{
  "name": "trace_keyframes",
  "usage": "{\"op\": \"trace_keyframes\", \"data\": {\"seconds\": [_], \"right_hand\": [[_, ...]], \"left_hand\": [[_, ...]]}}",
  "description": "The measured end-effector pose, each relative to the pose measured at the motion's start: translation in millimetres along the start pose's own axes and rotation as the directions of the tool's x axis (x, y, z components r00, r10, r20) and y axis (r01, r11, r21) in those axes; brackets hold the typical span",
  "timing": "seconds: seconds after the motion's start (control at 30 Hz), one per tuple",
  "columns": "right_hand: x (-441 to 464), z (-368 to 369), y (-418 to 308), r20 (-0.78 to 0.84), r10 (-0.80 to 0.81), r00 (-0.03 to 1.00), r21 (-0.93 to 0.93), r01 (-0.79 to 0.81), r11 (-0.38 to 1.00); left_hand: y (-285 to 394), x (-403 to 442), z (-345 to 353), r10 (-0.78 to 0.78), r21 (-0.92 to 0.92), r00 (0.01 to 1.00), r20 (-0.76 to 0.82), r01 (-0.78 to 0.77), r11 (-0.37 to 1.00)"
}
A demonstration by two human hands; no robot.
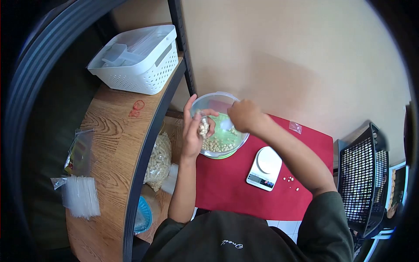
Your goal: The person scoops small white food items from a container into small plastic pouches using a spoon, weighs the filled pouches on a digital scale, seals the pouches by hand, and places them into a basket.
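Over the left rim of a clear round tub (242, 142) is my left hand (194, 131), its fingers curled round a small bag of pale pieces (203, 127). My right hand (245, 115) is closed above the tub's right side, back of the hand up; a white, blurred thing (226, 125) shows below it inside the tub, and whether the hand holds it is hidden. Loose pale pieces (216, 145) lie on the tub's green-looking bottom. Right of the tub, a white digital scale (265, 168) rests on the red cloth (227, 192).
A wooden shelf (109, 144) at left bears a white basket (148, 72), a stack of clear bags (81, 196) and red rubber bands (137, 108). Below it are a large filled bag (159, 161) and a blue basket (143, 214). A black crate (358, 179) is at right.
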State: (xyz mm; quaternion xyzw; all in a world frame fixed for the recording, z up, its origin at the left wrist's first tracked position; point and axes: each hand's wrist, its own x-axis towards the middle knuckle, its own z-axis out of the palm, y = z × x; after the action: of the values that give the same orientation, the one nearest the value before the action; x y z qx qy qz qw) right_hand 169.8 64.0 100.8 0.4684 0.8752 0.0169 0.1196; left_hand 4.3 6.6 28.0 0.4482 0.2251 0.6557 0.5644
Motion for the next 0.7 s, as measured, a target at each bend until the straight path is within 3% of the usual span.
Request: {"op": "trace_keyframes", "data": {"seconds": [0.07, 0.2, 0.27, 0.33, 0.4, 0.43, 0.5, 0.53, 0.6, 0.67, 0.7], "right_hand": [[6, 22, -15, 0.112, -0.095, 0.989, -0.016, 0.098, 0.995], [12, 32, -25, 0.201, -0.129, 0.971, 0.090, 0.113, 0.990], [14, 34, -17, 0.158, -0.128, 0.979, 0.200, 0.095, 0.975], [-5, 11, -4, -0.075, -0.020, 0.997, 0.307, 0.042, 0.951], [-32, -8, 9, -0.299, 0.080, 0.951, 0.707, 0.164, 0.688], [-47, -11, 11, -0.275, 0.108, 0.955, 0.716, 0.129, 0.686], [-79, -14, 9, -0.439, 0.007, 0.898, 0.827, 0.401, 0.394], [-97, -18, 5, -0.362, -0.011, 0.932, 0.825, 0.326, 0.462], [-121, -4, 3, -0.370, -0.020, 0.929, 0.739, 0.308, 0.599], [-144, 10, 12, -0.341, 0.070, 0.937, 0.775, 0.239, 0.585], [-156, 25, 22, -0.302, 0.114, 0.947, 0.894, 0.239, 0.379]], "left_hand": [[1, -1, 1, -0.006, -0.020, 1.000, 0.015, 0.006, 1.000], [6, -4, 8, -0.074, -0.055, 0.993, 0.094, 0.079, 0.995], [8, -6, 11, -0.097, -0.054, 0.990, 0.101, 0.103, 0.993], [13, -11, 9, -0.129, -0.069, 0.973, 0.193, 0.145, 0.987], [17, -15, 14, -0.178, -0.045, 0.953, 0.246, 0.195, 0.980], [21, -17, 24, -0.203, -0.035, 0.947, 0.250, 0.218, 0.975], [20, -20, 39, -0.269, 0.012, 0.900, 0.341, 0.282, 0.959], [17, -24, 53, -0.288, -0.002, 0.886, 0.362, 0.310, 0.951], [11, -32, 78, -0.330, 0.081, 0.864, 0.380, 0.324, 0.943], [-7, -40, 77, -0.367, 0.126, 0.804, 0.468, 0.351, 0.928], [-15, -44, 77, -0.368, 0.196, 0.806, 0.463, 0.312, 0.930]]}}
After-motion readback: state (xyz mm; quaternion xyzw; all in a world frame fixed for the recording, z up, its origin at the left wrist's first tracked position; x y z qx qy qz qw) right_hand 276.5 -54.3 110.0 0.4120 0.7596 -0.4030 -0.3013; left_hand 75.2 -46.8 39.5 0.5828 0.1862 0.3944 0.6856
